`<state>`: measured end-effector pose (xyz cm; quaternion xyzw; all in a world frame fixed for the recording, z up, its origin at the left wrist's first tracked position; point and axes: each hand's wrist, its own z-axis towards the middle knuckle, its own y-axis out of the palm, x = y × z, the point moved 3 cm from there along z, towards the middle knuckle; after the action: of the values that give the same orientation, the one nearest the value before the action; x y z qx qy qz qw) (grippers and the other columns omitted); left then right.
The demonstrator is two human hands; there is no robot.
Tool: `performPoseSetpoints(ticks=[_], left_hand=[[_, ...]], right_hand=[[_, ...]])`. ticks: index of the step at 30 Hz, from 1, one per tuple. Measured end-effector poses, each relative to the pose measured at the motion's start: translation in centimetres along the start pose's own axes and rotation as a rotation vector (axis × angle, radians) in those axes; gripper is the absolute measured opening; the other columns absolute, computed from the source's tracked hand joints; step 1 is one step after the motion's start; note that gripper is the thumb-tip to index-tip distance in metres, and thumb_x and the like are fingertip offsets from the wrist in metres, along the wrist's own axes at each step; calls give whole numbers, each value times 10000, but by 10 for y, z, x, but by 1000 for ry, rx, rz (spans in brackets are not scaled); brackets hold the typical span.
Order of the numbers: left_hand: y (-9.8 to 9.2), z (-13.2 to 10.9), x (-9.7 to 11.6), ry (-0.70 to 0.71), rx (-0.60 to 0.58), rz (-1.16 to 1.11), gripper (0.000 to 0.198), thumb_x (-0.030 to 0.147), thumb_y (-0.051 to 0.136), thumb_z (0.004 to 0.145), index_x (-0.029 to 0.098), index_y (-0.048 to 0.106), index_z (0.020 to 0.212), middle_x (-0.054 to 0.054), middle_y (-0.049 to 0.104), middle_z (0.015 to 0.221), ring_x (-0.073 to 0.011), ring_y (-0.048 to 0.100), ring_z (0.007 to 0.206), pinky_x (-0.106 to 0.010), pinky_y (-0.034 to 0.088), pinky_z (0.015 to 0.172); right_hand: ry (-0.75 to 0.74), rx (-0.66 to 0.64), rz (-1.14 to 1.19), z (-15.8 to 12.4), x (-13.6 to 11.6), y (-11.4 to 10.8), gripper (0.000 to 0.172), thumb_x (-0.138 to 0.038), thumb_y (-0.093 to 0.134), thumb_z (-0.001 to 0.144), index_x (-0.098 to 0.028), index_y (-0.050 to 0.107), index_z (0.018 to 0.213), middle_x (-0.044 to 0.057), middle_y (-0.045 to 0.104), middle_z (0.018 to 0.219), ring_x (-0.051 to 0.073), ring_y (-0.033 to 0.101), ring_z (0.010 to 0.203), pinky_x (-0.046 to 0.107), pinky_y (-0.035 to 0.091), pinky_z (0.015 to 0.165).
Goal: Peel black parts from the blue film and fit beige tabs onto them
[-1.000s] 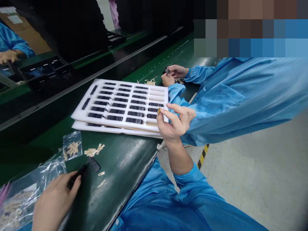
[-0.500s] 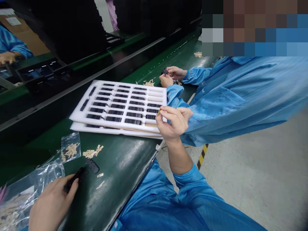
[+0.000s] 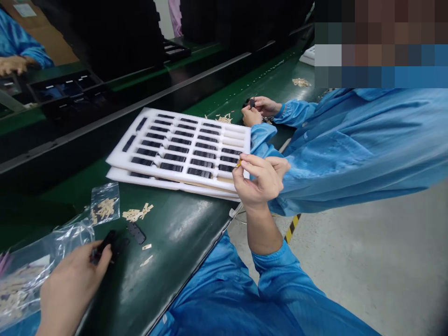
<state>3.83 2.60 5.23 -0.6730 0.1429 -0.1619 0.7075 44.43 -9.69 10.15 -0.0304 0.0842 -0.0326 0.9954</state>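
Observation:
Low over the green work surface (image 3: 164, 247), my left hand (image 3: 72, 280) is closed around a small black part (image 3: 106, 247), its far end partly lost against the dark surface. A flat black plate (image 3: 136, 232) lies just beyond those fingers. Thumb and fingertips of my right hand (image 3: 261, 182) pinch a small yellow piece (image 3: 239, 163), raised in front of the right edge of a white foam tray (image 3: 117, 156). Rows of thin black parts (image 3: 199, 172) fill many of the tray's slots. A second foam tray (image 3: 117, 175) lies beneath it.
Small pale strips (image 3: 133, 214) lie loose near a little clear bag (image 3: 105, 205) of similar pieces. A larger clear bag (image 3: 31, 275) sits at the left. A co-worker's hands (image 3: 257, 110) hold a dark part beyond the tray; their blue sleeve (image 3: 261, 133) is close to my right hand.
The view has shifted, so the trays appear farther right. My left hand has turned the black part slightly. My right hand keeps its pinch on the yellow piece beside the tray.

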Motion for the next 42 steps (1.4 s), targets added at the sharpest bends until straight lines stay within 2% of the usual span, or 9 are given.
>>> performPoseSetpoints(ticks=[3,13,20,23,26,30,33,37,42], left_hand=[[1,7,1,-5,-61,7,358,566,352,977,334,520,1192,7,607,785,-274,635,731,-326,428,512],[5,3,1,18,-43,-8,324,543,375,986,274,555,1002,-16,617,842,-267,646,755,-329,442,505],[11,12,-5,-11,-103,-64,306,542,454,942,268,569,1017,-28,676,971,-290,679,863,-365,502,608],[8,6,5,-16,-162,-163,240,435,492,942,229,605,985,-53,713,1048,-271,687,901,-364,518,745],[8,1,13,36,-106,-277,201,391,596,934,199,648,960,-82,733,1029,-255,679,959,-353,509,871],[21,-2,1,-54,-93,-437,257,349,699,910,178,652,1095,-69,729,1051,-208,684,908,-337,530,863],[24,-7,-1,-93,-91,-458,444,256,726,883,181,594,1300,-68,721,1119,-191,686,899,-337,549,866],[27,-8,-1,-96,-79,-469,448,189,706,875,170,620,1314,-66,729,1074,-197,690,896,-352,565,872],[32,-5,-9,-38,12,-428,324,206,688,898,158,679,1219,-78,736,1053,-220,685,962,-370,564,898]], right_hand=[[-12,-5,20,2,-8,3,253,-84,718,762,-286,635,891,-41,807,887,178,629,674,391,460,713],[-36,-12,36,5,-20,14,266,-73,728,740,-283,620,862,-43,804,874,187,621,651,415,475,700],[-36,-13,46,5,-17,15,249,-74,731,748,-272,624,854,-38,797,873,180,641,683,405,473,725],[90,-68,233,2,-35,21,172,-123,734,800,-262,646,852,-15,763,841,184,682,721,410,494,757],[422,-291,664,-13,-69,53,87,-189,756,832,-243,689,844,12,723,801,186,682,743,378,522,716],[835,-926,1140,-57,-142,111,133,-282,846,749,-220,739,797,11,728,763,149,638,655,310,515,617],[1103,-1245,1300,-90,-180,130,272,-379,912,660,-204,731,765,2,724,728,129,641,642,278,533,624],[1293,-1346,1304,-114,-191,131,387,-415,967,547,-193,714,739,-23,695,675,90,598,582,246,528,609],[1296,-1320,1251,-124,-183,129,375,-415,962,560,-193,711,729,-20,692,665,79,569,545,237,508,569]])
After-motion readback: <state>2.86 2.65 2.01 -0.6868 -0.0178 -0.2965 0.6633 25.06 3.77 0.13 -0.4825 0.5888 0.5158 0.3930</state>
